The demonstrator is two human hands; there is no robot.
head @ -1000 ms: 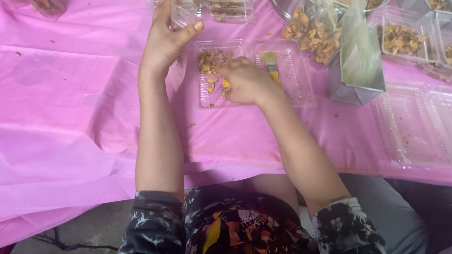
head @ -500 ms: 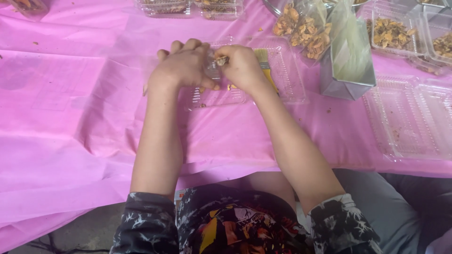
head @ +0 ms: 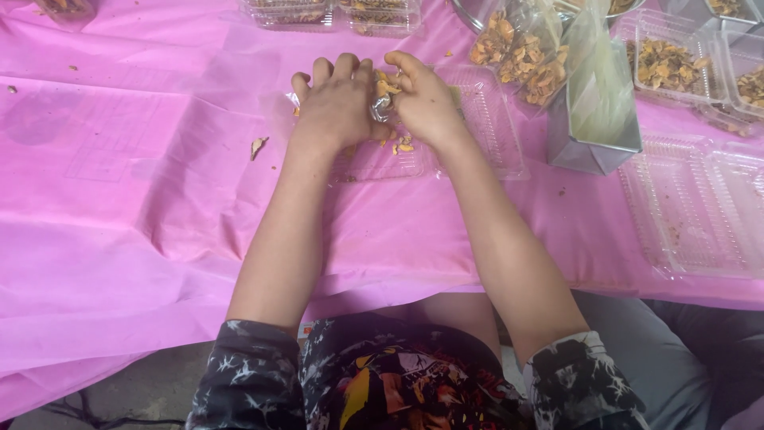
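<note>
Pressing together, left hand (head: 338, 103) and right hand (head: 426, 99) cup snack pieces (head: 387, 82).

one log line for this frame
left hand: on clear tray | right hand: pinching snack pieces | surface: pink cover

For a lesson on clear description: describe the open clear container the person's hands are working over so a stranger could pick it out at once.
On the pink table cover, find the two hands pressed together, left hand beside right hand. Under them lies a clear hinged plastic container, opened flat. Unlike the empty open container at right, it holds a few yellow-brown pieces.
</note>
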